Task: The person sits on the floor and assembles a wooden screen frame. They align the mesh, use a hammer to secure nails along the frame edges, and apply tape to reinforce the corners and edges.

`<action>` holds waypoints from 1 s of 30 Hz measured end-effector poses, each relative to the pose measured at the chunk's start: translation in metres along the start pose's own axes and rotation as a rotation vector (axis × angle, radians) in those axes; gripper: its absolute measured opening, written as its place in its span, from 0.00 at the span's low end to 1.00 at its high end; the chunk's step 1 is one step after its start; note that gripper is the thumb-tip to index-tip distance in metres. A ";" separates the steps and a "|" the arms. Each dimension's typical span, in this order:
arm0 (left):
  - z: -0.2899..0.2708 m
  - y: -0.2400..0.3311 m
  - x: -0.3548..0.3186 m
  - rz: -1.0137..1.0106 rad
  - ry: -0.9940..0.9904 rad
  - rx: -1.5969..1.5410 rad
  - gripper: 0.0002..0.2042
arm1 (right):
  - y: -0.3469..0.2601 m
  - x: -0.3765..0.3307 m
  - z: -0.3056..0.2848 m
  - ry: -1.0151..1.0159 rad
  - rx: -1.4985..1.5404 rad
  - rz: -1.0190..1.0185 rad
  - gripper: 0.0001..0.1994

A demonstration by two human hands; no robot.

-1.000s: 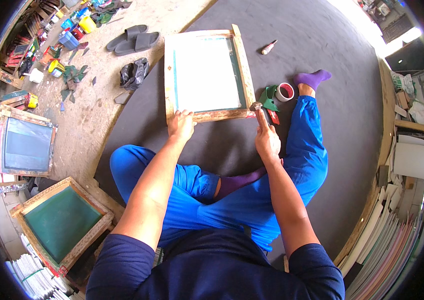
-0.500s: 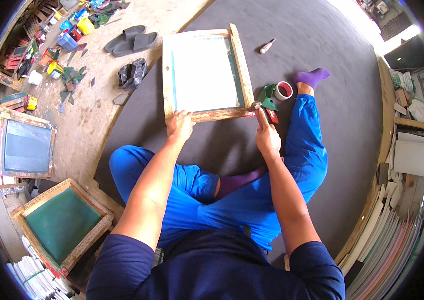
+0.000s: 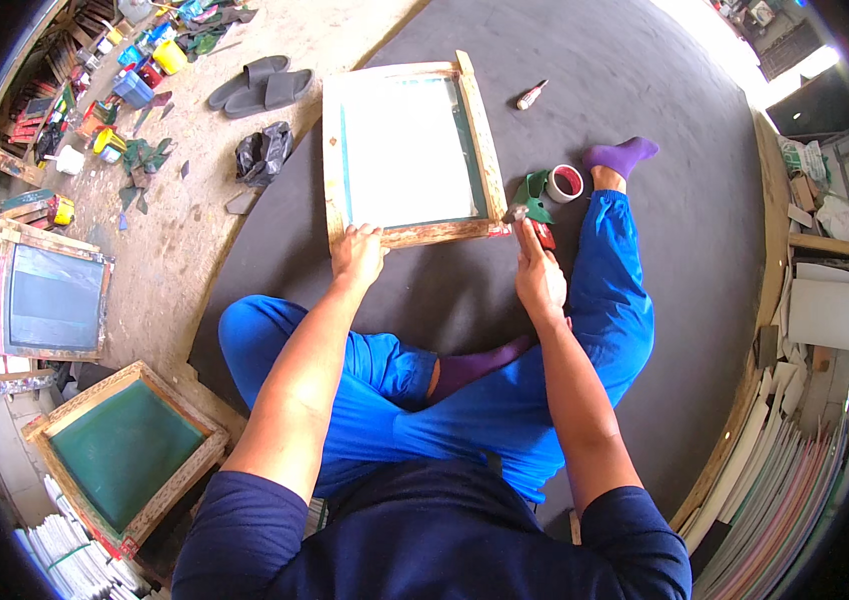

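A pale wooden frame (image 3: 407,150) with a whitish mesh edged in teal lies on a dark grey mat (image 3: 665,70), just ahead of the fingers. The trousers (image 3: 505,400) are bright blue, the socks (image 3: 621,155) purple and the shirt (image 3: 425,540) navy. Right of the right hand's fingers sit a white tape roll (image 3: 566,183) with a red core and a green scrap (image 3: 535,190); the tool (image 3: 543,233) those fingers hold shows red. Far left of the fingers, two more wooden frames carry a dark green screen (image 3: 125,452) and a grey-blue screen (image 3: 53,298). Grey slippers (image 3: 263,88) rest on the sandy beige floor (image 3: 175,250).
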State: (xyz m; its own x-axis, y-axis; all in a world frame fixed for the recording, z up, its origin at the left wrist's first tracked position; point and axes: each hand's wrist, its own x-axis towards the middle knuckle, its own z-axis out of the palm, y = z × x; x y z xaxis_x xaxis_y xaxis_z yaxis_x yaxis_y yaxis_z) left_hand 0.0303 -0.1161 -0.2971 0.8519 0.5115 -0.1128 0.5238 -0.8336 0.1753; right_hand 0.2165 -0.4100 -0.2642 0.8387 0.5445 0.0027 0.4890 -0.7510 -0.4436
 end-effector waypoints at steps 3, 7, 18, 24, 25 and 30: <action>0.000 -0.003 0.001 -0.009 -0.008 0.012 0.19 | -0.028 0.002 -0.013 0.002 -0.029 0.111 0.38; -0.001 0.002 0.003 0.002 -0.014 0.007 0.19 | -0.004 0.022 0.014 -0.080 -0.086 0.060 0.35; 0.000 -0.002 0.001 -0.002 0.013 -0.035 0.20 | -0.020 0.026 -0.004 -0.031 -0.098 0.118 0.37; 0.001 -0.001 0.002 -0.001 -0.005 -0.012 0.20 | -0.011 0.032 0.006 -0.015 -0.057 0.095 0.34; -0.001 -0.001 0.001 -0.001 -0.002 -0.006 0.20 | -0.021 0.034 0.003 0.024 -0.068 0.117 0.33; -0.002 -0.001 0.002 0.004 0.019 -0.051 0.21 | -0.031 0.041 -0.004 -0.145 -0.091 0.150 0.30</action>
State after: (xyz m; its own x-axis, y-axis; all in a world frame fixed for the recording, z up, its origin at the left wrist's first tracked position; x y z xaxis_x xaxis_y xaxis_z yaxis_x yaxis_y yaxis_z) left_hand 0.0312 -0.1142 -0.2956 0.8536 0.5126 -0.0932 0.5196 -0.8242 0.2252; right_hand 0.2364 -0.3662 -0.2471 0.8639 0.4669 -0.1889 0.3864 -0.8549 -0.3462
